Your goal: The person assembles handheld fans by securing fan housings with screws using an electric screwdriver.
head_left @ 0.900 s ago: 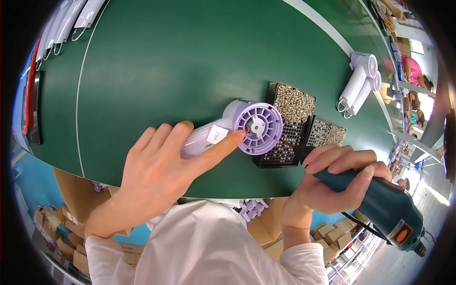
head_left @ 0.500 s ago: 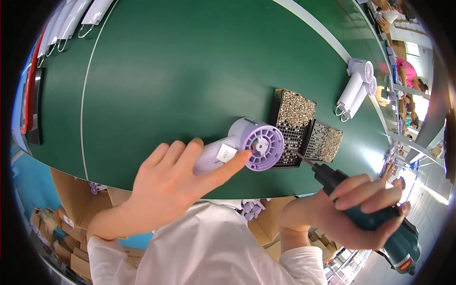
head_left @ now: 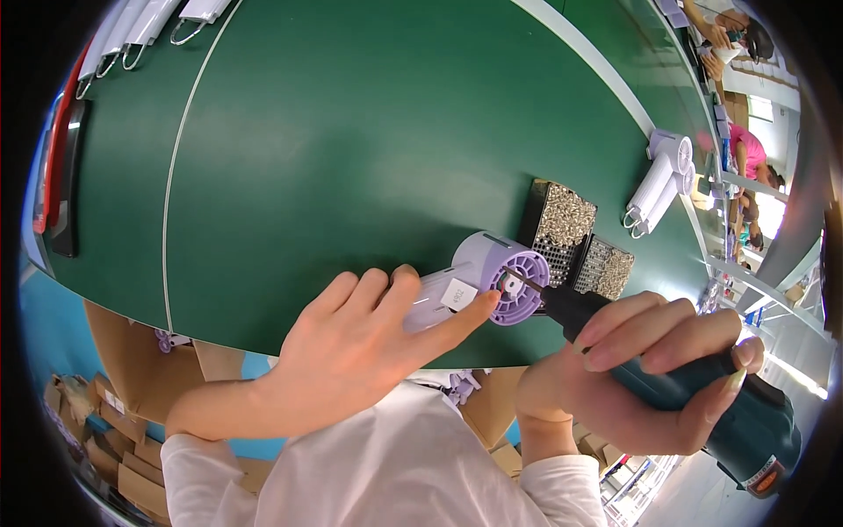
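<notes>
A lilac handheld fan (head_left: 474, 255) lies on the green table with its round, open-ribbed head facing right. A small white label (head_left: 458, 294) sticks to its handle near the head. My left hand (head_left: 351, 338) is wrapped over the handle, index finger stretched to the rim of the head. In my right hand (head_left: 654, 373) is a dark green electric screwdriver (head_left: 667, 395). Its thin bit reaches into the fan head near the central hub; whether a screw sits on the tip is too small to tell.
Just behind the fan stand two black screw trays (head_left: 566, 215) (head_left: 606, 268) with many small screws. Two more lilac fans (head_left: 663, 180) lie at the far right. Several white-lilac handles with loops (head_left: 145, 26) are at the far left. Cardboard boxes (head_left: 132, 369) stand below the table edge.
The screwdriver has moved left from beside the screw trays, and its bit is now inside the fan head. My left hand and the fan appear slightly further right as the view shifted.
</notes>
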Action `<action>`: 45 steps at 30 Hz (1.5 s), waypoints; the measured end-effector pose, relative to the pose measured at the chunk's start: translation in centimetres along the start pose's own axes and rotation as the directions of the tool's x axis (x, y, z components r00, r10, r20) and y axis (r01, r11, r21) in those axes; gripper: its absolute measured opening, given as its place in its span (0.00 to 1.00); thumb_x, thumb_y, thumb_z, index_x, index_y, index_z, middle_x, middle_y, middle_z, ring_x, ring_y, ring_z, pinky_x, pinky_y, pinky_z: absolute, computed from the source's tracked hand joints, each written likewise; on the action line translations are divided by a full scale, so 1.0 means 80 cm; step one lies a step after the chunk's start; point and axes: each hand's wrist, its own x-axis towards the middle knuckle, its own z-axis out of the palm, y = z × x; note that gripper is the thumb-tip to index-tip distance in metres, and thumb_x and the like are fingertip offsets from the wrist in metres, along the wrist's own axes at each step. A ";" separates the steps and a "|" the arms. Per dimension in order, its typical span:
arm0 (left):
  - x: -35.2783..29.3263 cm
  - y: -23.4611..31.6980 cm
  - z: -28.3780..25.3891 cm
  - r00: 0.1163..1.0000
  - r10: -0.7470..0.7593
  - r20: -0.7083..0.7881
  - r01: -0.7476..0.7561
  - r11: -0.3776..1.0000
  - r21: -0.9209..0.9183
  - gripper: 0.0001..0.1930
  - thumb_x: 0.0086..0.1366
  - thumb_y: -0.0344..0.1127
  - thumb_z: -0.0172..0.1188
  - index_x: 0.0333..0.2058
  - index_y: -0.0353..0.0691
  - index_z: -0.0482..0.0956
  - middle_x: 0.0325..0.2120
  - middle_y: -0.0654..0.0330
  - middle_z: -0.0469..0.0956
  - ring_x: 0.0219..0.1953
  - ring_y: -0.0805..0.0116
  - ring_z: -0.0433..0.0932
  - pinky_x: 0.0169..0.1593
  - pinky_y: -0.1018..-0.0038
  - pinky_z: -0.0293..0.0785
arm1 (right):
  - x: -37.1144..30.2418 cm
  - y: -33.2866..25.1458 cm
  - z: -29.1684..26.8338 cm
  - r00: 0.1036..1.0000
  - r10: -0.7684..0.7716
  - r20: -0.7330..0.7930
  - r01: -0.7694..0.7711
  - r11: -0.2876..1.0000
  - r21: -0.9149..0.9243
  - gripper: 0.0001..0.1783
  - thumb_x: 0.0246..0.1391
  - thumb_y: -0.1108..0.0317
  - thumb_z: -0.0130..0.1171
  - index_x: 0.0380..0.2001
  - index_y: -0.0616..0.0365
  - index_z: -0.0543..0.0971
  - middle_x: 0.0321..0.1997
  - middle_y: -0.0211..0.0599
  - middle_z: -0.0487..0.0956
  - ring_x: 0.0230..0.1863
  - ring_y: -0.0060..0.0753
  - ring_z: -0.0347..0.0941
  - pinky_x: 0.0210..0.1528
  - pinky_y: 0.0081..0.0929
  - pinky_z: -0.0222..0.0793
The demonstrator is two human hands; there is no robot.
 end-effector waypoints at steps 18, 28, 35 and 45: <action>0.002 0.001 -0.003 1.000 -0.019 -0.003 0.019 1.000 0.001 0.31 0.44 0.35 0.56 0.52 0.63 0.76 0.28 0.58 0.67 0.22 0.70 0.62 0.26 0.79 0.60 | -0.008 0.024 0.003 0.994 0.015 0.107 -0.006 0.996 -0.084 0.09 0.59 0.63 0.40 0.38 0.56 0.62 0.19 0.37 0.65 0.06 0.32 0.60 0.06 0.28 0.63; 0.008 0.005 -0.009 0.997 -0.030 0.075 0.026 0.998 0.049 0.36 0.44 0.27 0.55 0.55 0.62 0.73 0.27 0.60 0.65 0.23 0.68 0.62 0.28 0.77 0.59 | 0.007 -0.025 -0.047 0.970 -0.205 -0.129 0.213 0.976 0.052 0.19 0.63 0.55 0.39 0.39 0.64 0.63 0.21 0.35 0.62 0.08 0.33 0.58 0.10 0.32 0.63; 0.015 0.006 -0.008 0.996 -0.036 0.084 0.027 0.994 0.102 0.30 0.46 0.32 0.55 0.52 0.63 0.77 0.31 0.58 0.68 0.27 0.66 0.67 0.33 0.74 0.64 | -0.004 0.008 -0.133 0.846 -0.094 -0.525 -0.038 0.971 -0.236 0.09 0.60 0.64 0.41 0.41 0.56 0.63 0.16 0.35 0.62 0.05 0.30 0.57 0.07 0.30 0.61; 0.025 0.017 -0.010 0.984 -0.099 0.151 0.083 0.990 0.110 0.31 0.40 0.29 0.63 0.48 0.59 0.79 0.34 0.56 0.71 0.30 0.68 0.71 0.40 0.72 0.60 | 0.000 0.034 -0.169 0.850 -0.085 -0.520 -0.061 0.964 -0.258 0.09 0.57 0.68 0.45 0.37 0.61 0.61 0.14 0.37 0.63 0.06 0.32 0.59 0.07 0.32 0.64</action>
